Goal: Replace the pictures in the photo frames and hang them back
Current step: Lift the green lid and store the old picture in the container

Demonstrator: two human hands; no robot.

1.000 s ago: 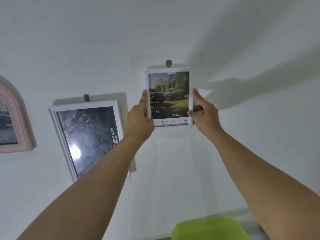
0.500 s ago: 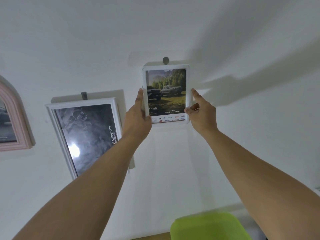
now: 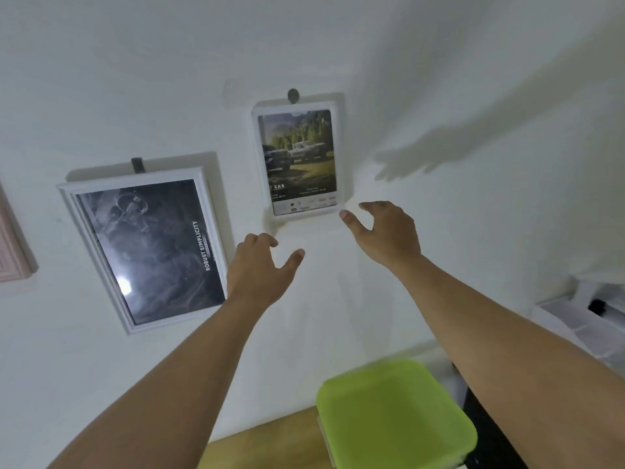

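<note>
- Both hands have let go of the small white frame [image 3: 304, 108], which they gripped by its lower sides half a second ago, and have dropped below it.
- Nearest, low in view, a blurred lime-green plastic square [image 3: 395, 414] with rounded corners sits over a wooden surface [image 3: 263, 438].
- Both bare forearms reach up from the bottom edge toward the wall [image 3: 439, 62].
- The left hand [image 3: 258, 269] is spread loosely, thumb out to the right and fingers slightly bent, and holds nothing; it is below the frame's lower left corner and apart from it.
- The right hand [image 3: 389, 233] is also empty and relaxed, its thumb tip just beside the frame's lower right corner; I cannot tell if it touches.
- The small white frame hangs on the wall from a dark hook [image 3: 293, 95], showing a picture of trucks [image 3: 299, 154] before trees.
- To its left hangs a large white frame [image 3: 135, 182] with a dark print, tilted.
- A pink frame [image 3: 13, 252] shows at the left edge.
</note>
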